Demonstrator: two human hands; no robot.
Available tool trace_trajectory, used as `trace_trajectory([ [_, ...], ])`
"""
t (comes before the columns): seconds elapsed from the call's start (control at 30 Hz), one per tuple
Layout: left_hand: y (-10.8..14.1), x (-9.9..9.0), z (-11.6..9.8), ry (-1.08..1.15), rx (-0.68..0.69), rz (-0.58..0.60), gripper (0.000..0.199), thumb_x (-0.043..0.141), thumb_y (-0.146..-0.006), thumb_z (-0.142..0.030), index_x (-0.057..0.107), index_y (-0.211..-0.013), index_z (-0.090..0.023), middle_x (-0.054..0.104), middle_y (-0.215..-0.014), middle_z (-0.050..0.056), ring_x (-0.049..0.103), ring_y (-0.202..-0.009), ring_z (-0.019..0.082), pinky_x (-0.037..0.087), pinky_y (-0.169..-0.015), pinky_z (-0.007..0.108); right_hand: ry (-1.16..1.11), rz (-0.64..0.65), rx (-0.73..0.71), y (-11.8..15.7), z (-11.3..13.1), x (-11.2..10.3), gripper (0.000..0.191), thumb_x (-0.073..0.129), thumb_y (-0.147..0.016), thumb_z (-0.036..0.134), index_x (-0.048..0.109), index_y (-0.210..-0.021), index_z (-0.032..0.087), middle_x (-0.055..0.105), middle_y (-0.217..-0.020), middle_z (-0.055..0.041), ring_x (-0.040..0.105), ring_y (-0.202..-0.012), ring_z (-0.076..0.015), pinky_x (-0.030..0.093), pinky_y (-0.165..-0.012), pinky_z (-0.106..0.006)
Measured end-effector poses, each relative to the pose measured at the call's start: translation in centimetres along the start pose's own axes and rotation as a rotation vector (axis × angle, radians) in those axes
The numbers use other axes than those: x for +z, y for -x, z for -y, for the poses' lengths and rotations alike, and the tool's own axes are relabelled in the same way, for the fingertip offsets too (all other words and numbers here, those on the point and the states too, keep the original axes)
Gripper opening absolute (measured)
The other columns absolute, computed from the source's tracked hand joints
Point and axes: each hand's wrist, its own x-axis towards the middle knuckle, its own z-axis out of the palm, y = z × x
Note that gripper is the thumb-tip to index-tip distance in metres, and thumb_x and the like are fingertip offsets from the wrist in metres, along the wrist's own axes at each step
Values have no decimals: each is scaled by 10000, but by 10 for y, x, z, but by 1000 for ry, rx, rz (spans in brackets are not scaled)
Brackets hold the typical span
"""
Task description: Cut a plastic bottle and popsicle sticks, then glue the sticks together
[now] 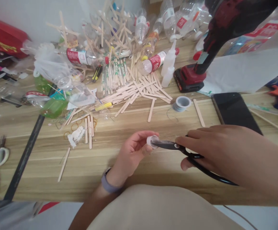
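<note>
Between the fingers and thumb of my left hand (136,150) is a small white bottle cap (152,141), its hollow side turned to the right. My right hand (215,147) is closed round the black handles of a pair of scissors (169,145). The scissor tips reach into the cap's opening, and the blades look nearly closed. Both hands are above the wooden table near its front edge. Beyond them lie a spool of grey wire (182,103) and a single wooden stick (199,112).
A phone (234,110) lies at the right, near a red and black power drill (190,78). Piled wooden sticks (139,91), plastic bottles (81,57) and two white glue bottles (169,60) stand behind. White-handled scissors (2,156) and a black strip (27,153) lie left.
</note>
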Motion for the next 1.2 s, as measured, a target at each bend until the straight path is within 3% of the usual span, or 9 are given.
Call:
trace_trajectory([
  [0.1, 0, 0, 1, 16, 3, 5, 240, 697, -887, -235, 692, -1126, -239, 699, -1229, 60, 653, -1071, 181, 507, -920, 295, 10, 159, 46, -1, 3, -3, 158, 730, -786, 243, 725, -944, 243, 741, -788, -37, 728, -702, -299, 466, -545, -343],
  [0.17, 0, 0, 1, 26, 8, 9, 238, 693, -891, -233, 692, -1129, -239, 698, -1229, 61, 652, -1075, 177, 507, -920, 288, 12, 174, 64, -1, 5, -4, 166, 728, -784, 255, 723, -950, 248, 743, -806, -40, 728, -717, -301, 468, -555, -346],
  [0.33, 0, -1, 2, 39, 15, 16, 234, 690, -896, -225, 697, -1126, -262, 702, -1224, 39, 650, -1075, 158, 503, -917, 262, 15, 101, 49, 3, 3, 2, 162, 705, -780, 204, 710, -933, 258, 735, -775, -26, 718, -675, -287, 463, -549, -341],
  [0.47, 0, 0, 1, 37, 12, 15, 226, 682, -902, -222, 697, -1122, -272, 701, -1223, 32, 648, -1062, 149, 506, -907, 260, -24, 19, 28, 5, 1, 6, 139, 723, -778, 257, 715, -916, 262, 734, -740, -20, 714, -644, -277, 441, -506, -319],
  [0.63, 1, 0, 1, 35, 14, -12, 229, 685, -897, -213, 695, -1122, -255, 698, -1225, 47, 646, -1060, 159, 503, -889, 259, -105, 52, 62, 5, 5, 11, 206, 726, -800, 297, 723, -1006, 289, 765, -817, 3, 733, -680, -280, 444, -498, -309],
  [0.77, 1, 0, 2, 27, 26, -26, 239, 686, -897, -217, 690, -1133, -253, 703, -1205, 49, 648, -1061, 164, 504, -893, 266, -138, 58, 150, 7, 8, 18, 192, 740, -798, 351, 731, -975, 278, 759, -780, -5, 727, -658, -278, 417, -488, -297],
  [1.03, 1, 0, 5, 8, 100, -58, 253, 698, -887, -211, 680, -1134, -257, 705, -1207, 34, 662, -1079, 165, 508, -947, 293, -492, 122, 237, 9, 12, 31, 261, 663, -844, 508, 703, -862, 251, 709, -687, 1, 640, -558, -187, 401, -514, -268],
  [1.2, -1, 0, 7, 24, 137, -95, 259, 714, -873, -204, 683, -1127, -243, 713, -1201, 42, 677, -1054, 155, 511, -935, 275, -665, 20, 226, 11, 9, 34, 458, 486, -907, 636, 650, -821, 218, 627, -579, 19, 573, -484, -145, 388, -478, -243],
])
